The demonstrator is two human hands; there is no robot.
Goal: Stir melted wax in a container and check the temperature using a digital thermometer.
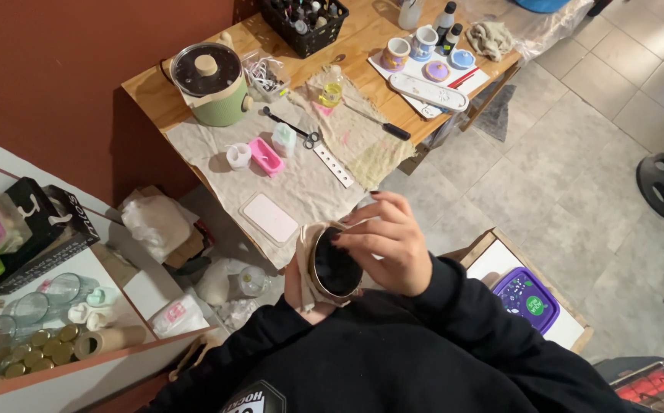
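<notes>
You are holding a small round tin (pixel 337 269) close to your chest, well short of the table (pixel 156 86). Your right hand (pixel 387 243) is curling over its top edge, fingers bent and pressing on the rim with a beige cloth (pixel 306 243) wrapped around the side. Your left hand (pixel 295 292) is sitting underneath, mostly hidden by the cloth and tin, cupping them from below; you cannot see how far its fingers are closing. The dark inside of the tin is facing up at you.

The table is running diagonally ahead of you, its near edge draped with a tan mat (pixel 286 183) that is hanging just beyond your knuckles. A white tray (pixel 269 217) is lying at that overhanging edge, nearest your hands. Further in, a pink mould (pixel 266 155), a white cup (pixel 238 155), scissors (pixel 299 131) and a ruler (pixel 334 164) are lying spread apart, and a green pot (pixel 211 84) is standing near the far left corner by the red wall.

To your right the tiled floor (pixel 561 160) is giving open room, up to a wooden box with a purple lid (pixel 527 300) beside your elbow. To your left a shelf (pixel 79 359) with jars (pixel 30 310) and gold lids (pixel 37 348) is crowding in.
</notes>
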